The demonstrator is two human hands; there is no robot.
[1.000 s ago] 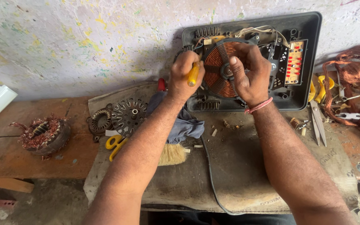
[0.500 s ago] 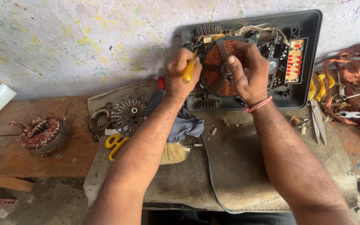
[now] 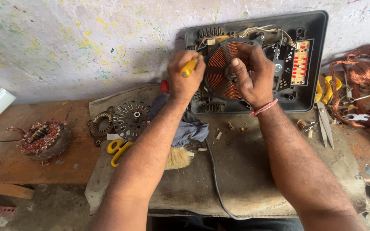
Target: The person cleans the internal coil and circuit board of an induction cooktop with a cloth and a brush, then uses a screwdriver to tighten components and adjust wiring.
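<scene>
From my head camera, little has changed since half a second ago: my left hand (image 3: pixel 186 77) has shifted only slightly at the coil's left edge, and my right hand (image 3: pixel 251 72) stays on the coil. The opened black cooktop housing (image 3: pixel 317 55) leans against the painted wall as before.

My left hand is clenched around a yellow-handled screwdriver (image 3: pixel 189 68); its handle end pokes out of my fist toward the upper right, its long axis slanting that way, the tip hidden by my fingers. My right hand grips the round copper coil (image 3: pixel 217 70), fingers curled over its middle, thumb on its face. The coil sits in the housing's left half, face toward me.

Beside my left forearm lie a blue cloth (image 3: pixel 189 128) and yellow-handled scissors (image 3: pixel 118 147) on the sacking.
</scene>
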